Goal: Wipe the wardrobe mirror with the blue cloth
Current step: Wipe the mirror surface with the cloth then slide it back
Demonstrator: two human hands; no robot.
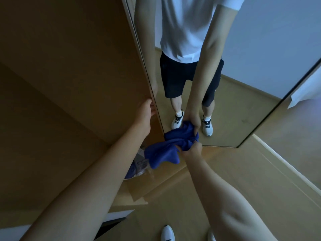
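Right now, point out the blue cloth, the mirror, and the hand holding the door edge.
blue cloth (161, 154): head view, on its hanging lower fold.
mirror (243, 105): head view, on bare glass reflecting the floor.
left hand (145, 113): head view, on its back.

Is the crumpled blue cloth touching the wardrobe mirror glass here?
Touching. In the head view the blue cloth, gripped by the right hand, meets its own reflection at the mirror bottom corner with no gap. The left hand holds the door edge.

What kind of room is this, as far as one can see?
Probably a bedroom or dressing area at home. A wooden wardrobe carries a tall mirror on its open door, the floor is light wood, and the right hand grips a blue cloth against the glass.
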